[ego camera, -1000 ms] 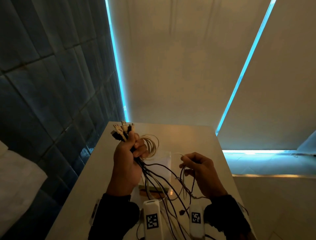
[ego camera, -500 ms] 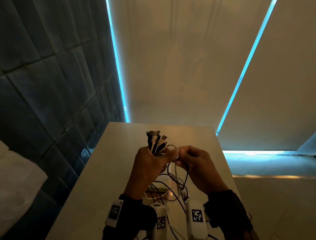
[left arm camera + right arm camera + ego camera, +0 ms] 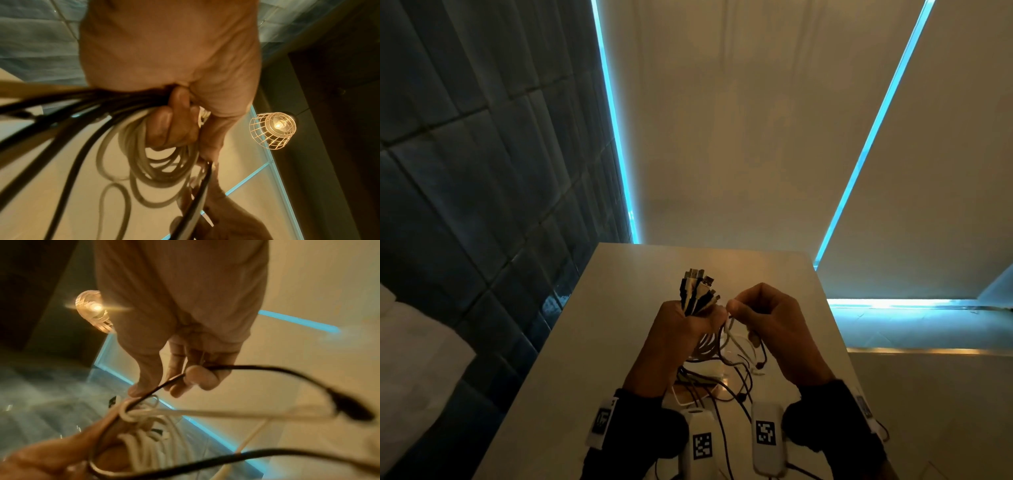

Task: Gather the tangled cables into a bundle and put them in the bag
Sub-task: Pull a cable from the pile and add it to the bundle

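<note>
My left hand (image 3: 686,329) grips the cable bundle (image 3: 697,294) upright above the table, its plugs fanned out above the fist. In the left wrist view its fingers (image 3: 170,123) curl round black and white cables (image 3: 131,116), with white loops hanging below. My right hand (image 3: 763,322) is close beside it, to the right. It pinches a black cable (image 3: 257,368) between thumb and fingers (image 3: 195,376); that cable runs into the white coils (image 3: 148,441). Loose cable ends (image 3: 729,373) trail down onto a pale flat bag (image 3: 709,371), mostly hidden under them.
The pale table (image 3: 613,315) is narrow, with dark tiled wall at its left and a drop at its right edge. A caged lamp (image 3: 273,128) glows above. White wrist devices (image 3: 702,442) with square markers sit at the near edge.
The left hand has carried the bundle from the table's left towards the middle. The right hand has risen to meet it and now holds a cable right beside the fist.
</note>
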{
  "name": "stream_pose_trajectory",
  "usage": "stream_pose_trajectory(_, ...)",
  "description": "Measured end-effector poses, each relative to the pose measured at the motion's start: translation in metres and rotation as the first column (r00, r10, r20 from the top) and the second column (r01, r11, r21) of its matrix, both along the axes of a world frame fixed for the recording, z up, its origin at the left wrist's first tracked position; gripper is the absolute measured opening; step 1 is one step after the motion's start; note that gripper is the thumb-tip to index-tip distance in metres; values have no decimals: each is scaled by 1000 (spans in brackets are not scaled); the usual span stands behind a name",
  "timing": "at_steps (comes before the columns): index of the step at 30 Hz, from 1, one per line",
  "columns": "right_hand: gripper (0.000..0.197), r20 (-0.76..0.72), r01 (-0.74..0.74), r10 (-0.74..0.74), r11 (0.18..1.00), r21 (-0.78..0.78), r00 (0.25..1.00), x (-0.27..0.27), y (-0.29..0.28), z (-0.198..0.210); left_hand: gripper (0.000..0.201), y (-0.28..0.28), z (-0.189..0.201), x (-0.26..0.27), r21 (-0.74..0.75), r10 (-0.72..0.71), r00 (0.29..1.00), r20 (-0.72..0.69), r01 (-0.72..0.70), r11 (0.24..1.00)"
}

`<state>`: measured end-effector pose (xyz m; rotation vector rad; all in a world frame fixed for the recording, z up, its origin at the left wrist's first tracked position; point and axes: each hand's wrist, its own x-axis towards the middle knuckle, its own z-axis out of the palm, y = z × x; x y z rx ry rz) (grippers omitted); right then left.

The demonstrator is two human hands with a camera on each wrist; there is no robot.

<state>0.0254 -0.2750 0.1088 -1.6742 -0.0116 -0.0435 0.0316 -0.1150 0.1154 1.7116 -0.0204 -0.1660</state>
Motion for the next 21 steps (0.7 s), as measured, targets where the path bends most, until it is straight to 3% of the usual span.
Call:
stream_pose_trajectory(2,15,147,181,-147,951,-252,978,0,-5,-4,19,1,1,0,-89,49,997,-63,-54,995)
stream_pose_trajectory(4,24,344,345,-212,854,-390,915,-5,-10,-4,21,3,3,-1,-141,83,992,-98,-97,985)
stream_pose_trajectory(6,25,366,283,-115,848,-448,924,-12,-13,-2,17,3,3,0,-194,110,989,-102,-128,973)
stream_pose_trajectory(8,18,262,97,43,863,-496,964,-17,-11,-3,16,1,6,-1,-262,107,988,-114,-134,956)
stream_pose_trajectory(10,13,189,-4,111,871,-491,976,-19,-9,-10,19,-3,9,-2,-309,82,989,-125,-117,944)
stream_pose_trajectory(15,11,228,45,49,921,-387,972,-20,-8,-14,23,-4,5,0,-239,99,992,-81,-116,964)
stream_pose_trajectory(21,16,257,53,93,860,-507,962,-14,-1,-4,23,-9,1,1,-160,124,991,-43,-129,979)
